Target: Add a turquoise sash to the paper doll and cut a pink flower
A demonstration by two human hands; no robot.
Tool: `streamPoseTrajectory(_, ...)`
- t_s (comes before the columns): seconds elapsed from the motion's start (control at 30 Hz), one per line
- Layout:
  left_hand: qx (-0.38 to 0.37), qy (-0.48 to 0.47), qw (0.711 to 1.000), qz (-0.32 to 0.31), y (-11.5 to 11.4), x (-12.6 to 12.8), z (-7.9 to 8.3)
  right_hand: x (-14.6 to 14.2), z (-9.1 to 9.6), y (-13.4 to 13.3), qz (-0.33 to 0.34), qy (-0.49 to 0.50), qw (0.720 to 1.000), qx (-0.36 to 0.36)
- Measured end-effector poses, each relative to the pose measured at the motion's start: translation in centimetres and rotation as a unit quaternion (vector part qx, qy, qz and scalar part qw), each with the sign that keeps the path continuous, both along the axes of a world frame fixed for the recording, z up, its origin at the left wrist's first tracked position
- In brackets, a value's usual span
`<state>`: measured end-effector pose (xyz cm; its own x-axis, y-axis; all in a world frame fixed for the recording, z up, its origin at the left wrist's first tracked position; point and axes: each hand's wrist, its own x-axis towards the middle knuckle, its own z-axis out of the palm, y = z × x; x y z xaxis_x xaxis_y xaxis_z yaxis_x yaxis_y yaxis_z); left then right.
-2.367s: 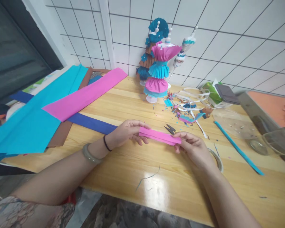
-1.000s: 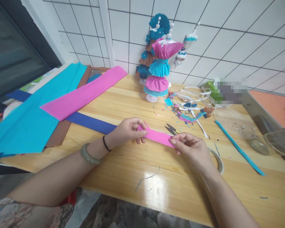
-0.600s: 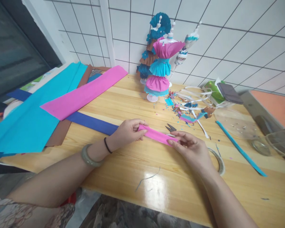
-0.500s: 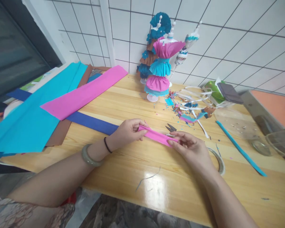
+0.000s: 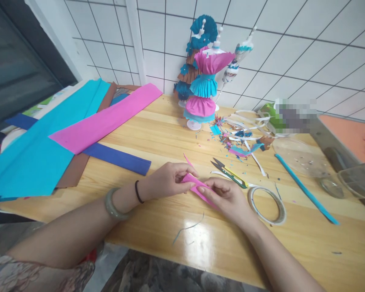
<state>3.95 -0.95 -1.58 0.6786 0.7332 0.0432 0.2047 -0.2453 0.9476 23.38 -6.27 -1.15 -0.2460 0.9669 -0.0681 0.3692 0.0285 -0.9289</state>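
The desk (image 5: 158, 229) carries the work, with both hands just above its surface near the front edge; the left hand (image 5: 174, 179) is closed to a pinch, thumb and fingers gripping the far-left end of a narrow pink strip (image 5: 197, 186); the right hand (image 5: 226, 198) is likewise closed, its thumb pressed on the same strip close to the left fingertips, so that the strip slants between and under the two grips; a thin pink sliver projects beyond the left fingers; thread snips (image 5: 235, 176) lie beyond the right hand, blades toward the upper left; a roll of tape (image 5: 281, 211) lies flat near their handle end, to the right of the right wrist; a folded turquoise strip (image 5: 307, 190) lies further right; a dark blue strip (image 5: 118, 158) lies to the left, partly beneath a wide pink sheet (image 5: 109, 117) and a turquoise sheet (image 5: 45, 142); ruffled figures (image 5: 203, 87) stand by the tiled wall, with paper scraps (image 5: 232, 140) beside them.
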Motion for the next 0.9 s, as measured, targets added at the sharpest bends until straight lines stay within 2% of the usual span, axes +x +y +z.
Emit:
streamPoseTrajectory(0.2, -0.029, -0.029, 0.999, 0.01, 0.3, 0.2, -0.5, 0.0, -0.7, 0.0, -0.036, 0.029, 0.999, -0.028)
streamPoseTrajectory(0.37, -0.107, -0.038, 0.993, 0.021, 0.5, 0.4, -0.5, -0.1, -1.1, -0.1, -0.02, 0.053, 0.997, -0.058)
streamPoseTrajectory(0.5, -0.138, -0.027, 0.989, 0.045, 0.9, 0.2, 0.1, 0.0, -0.9, 0.1, -0.019, 0.041, 0.997, -0.069)
streamPoseTrajectory(0.9, -0.133, -0.053, 0.985, 0.101, 2.0, -1.0, 0.2, 0.6, -0.2, -0.1, 0.001, 0.011, 0.994, -0.106)
